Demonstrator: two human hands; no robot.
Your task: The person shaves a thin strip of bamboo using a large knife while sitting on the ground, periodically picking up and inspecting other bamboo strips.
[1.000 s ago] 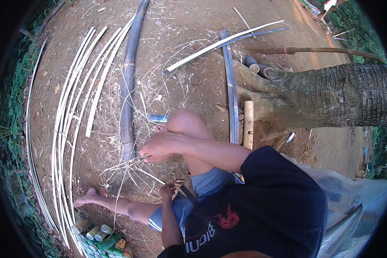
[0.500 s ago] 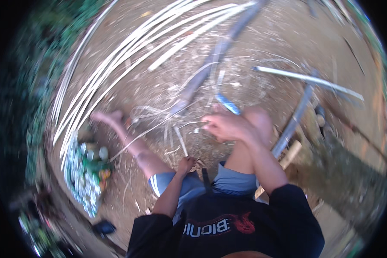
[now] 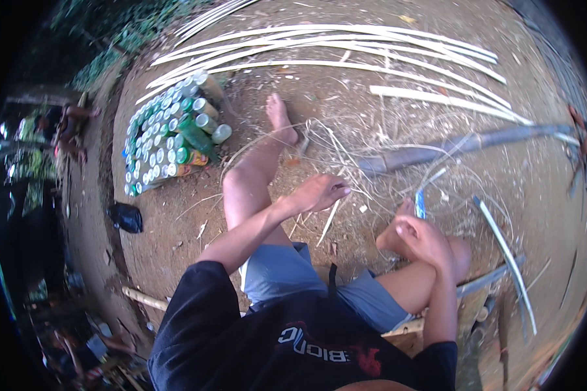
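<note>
My left hand (image 3: 318, 193) is over the ground beyond my left thigh. Its fingers are curled together beside a tangle of thin pale strips (image 3: 347, 171), and anything between them is too small to make out. In front of my right knee, my right hand (image 3: 426, 241) is bent with its fingers closed; what they hold, if anything, is hidden. A slim blue object (image 3: 420, 204) shows just beyond it, next to my right foot (image 3: 394, 229). One short pale strip (image 3: 329, 223) slants on the soil below my left hand.
Long pale split poles (image 3: 332, 64) stretch across the far ground. A dark bamboo pole (image 3: 463, 146) lies at the right. Many jars and bottles (image 3: 160, 140) stand at the left, near a black plastic bag (image 3: 125, 217). A pale slat (image 3: 506, 260) lies right of my knee. Other people are at the edges.
The view has turned, bringing the bottles and poles round. My left hand has moved forward from near my lap, off the short strip. My right hand has drawn back toward the right knee.
</note>
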